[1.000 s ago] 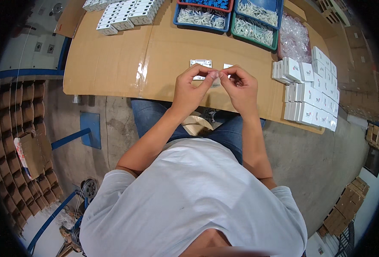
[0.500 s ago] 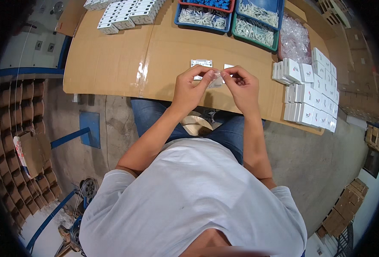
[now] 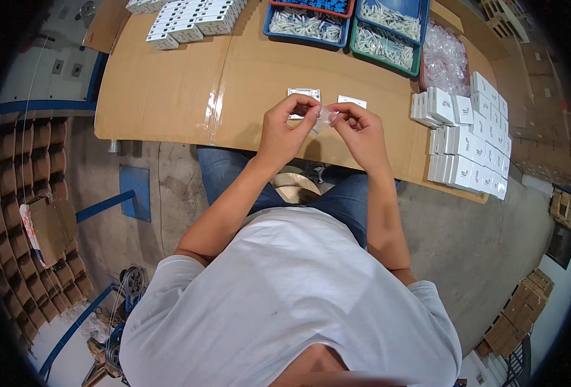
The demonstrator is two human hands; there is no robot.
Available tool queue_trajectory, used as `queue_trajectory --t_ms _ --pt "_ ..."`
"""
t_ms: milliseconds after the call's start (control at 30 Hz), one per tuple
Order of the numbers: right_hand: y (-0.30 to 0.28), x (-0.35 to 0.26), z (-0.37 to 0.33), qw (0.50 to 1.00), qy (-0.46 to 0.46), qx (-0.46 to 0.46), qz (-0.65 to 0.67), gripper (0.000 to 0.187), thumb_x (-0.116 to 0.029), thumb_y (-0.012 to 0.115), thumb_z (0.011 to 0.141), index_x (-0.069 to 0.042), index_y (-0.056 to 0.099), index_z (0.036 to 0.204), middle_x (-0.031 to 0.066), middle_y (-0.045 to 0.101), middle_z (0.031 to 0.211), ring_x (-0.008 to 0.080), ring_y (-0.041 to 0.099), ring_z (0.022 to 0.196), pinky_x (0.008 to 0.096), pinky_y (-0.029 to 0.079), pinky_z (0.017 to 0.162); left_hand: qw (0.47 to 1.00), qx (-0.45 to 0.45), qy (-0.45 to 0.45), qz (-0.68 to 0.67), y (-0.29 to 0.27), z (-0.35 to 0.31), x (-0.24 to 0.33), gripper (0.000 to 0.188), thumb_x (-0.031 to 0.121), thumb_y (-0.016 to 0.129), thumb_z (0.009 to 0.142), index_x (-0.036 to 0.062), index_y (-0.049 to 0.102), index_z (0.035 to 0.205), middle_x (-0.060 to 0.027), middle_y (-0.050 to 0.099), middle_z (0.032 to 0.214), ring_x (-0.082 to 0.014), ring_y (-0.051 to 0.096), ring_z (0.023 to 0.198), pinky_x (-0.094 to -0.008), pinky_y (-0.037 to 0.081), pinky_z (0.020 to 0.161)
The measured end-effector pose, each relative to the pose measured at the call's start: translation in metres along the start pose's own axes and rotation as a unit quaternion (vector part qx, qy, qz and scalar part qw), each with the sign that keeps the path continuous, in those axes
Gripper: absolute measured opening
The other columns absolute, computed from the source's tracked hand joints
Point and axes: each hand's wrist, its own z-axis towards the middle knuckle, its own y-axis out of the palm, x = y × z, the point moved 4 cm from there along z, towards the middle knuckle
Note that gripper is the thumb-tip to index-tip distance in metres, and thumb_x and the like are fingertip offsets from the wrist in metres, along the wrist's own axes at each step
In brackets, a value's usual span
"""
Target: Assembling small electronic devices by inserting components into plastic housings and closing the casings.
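Between my hands is a small clear plastic bag (image 3: 324, 119), held just above the near edge of the table. My left hand (image 3: 288, 127) pinches one side of it between thumb and fingers. On the other side, my right hand (image 3: 359, 132) grips it with thumb and curled fingers. What the bag contains is too small to make out. Behind my left hand lies a white device (image 3: 306, 93), partly covered by my fingers. A flat white piece (image 3: 352, 100) sits beyond my right hand, also partly hidden.
White boxes (image 3: 469, 145) are stacked at the table's right side. Blue and green trays (image 3: 382, 55) of small white parts stand at the back, beside a bin of clear bags (image 3: 444, 58). White units (image 3: 192, 24) line up at the back left of the cardboard-covered table (image 3: 163, 97).
My right hand has shifted slightly left and down, its fingers further over the bag. More of the flat white piece behind it now shows.
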Motion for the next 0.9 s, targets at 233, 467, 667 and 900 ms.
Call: queue_trajectory --t_ms 233,467,667,900 --pt "0.004 0.005 0.001 0.999 0.009 -0.027 -0.042 0.013 -0.003 0.067 0.093 0.002 0.073 0.104 -0.0049 0.060 0.075 0.0012 0.051 0.066 0.0184 0.039 0.059 0.999 -0.028 0.012 -0.010 0.003 -0.001 -0.008 0.011 0.006 0.071 0.093 -0.0020 0.065 0.099 -0.0097 0.072 0.089 -0.0155 0.070 0.081 -0.0296 0.056 0.075" --pt "0.006 -0.002 0.000 1.000 0.007 -0.024 0.008 0.013 -0.001 0.064 0.093 0.002 0.071 0.103 -0.0008 0.064 0.075 0.0054 0.061 0.067 0.0203 0.046 0.060 0.997 -0.033 0.060 0.025 0.000 0.001 -0.002 0.009 0.002 0.069 0.095 -0.0026 0.066 0.101 -0.0113 0.070 0.087 -0.0169 0.070 0.082 -0.0297 0.056 0.075" --pt "0.003 0.003 0.000 0.998 0.000 -0.036 0.051 0.016 0.000 0.061 0.095 0.003 0.071 0.107 0.0008 0.065 0.077 0.0067 0.061 0.068 0.0206 0.048 0.063 0.990 -0.072 -0.019 -0.120 -0.001 0.007 -0.013 0.023 0.016 0.059 0.105 0.0019 0.062 0.123 -0.0085 0.071 0.101 -0.0160 0.069 0.084 -0.0286 0.055 0.076" --pt "-0.010 0.020 -0.001 0.998 0.016 -0.012 0.052 0.020 -0.005 0.060 0.096 -0.002 0.072 0.112 0.0006 0.067 0.076 0.0024 0.052 0.063 0.0189 0.035 0.056 0.898 -0.125 -0.334 -0.260 -0.002 -0.007 -0.049 0.045 0.041 0.046 0.110 0.0031 0.059 0.131 -0.0106 0.070 0.105 -0.0139 0.067 0.076 -0.0284 0.056 0.074"
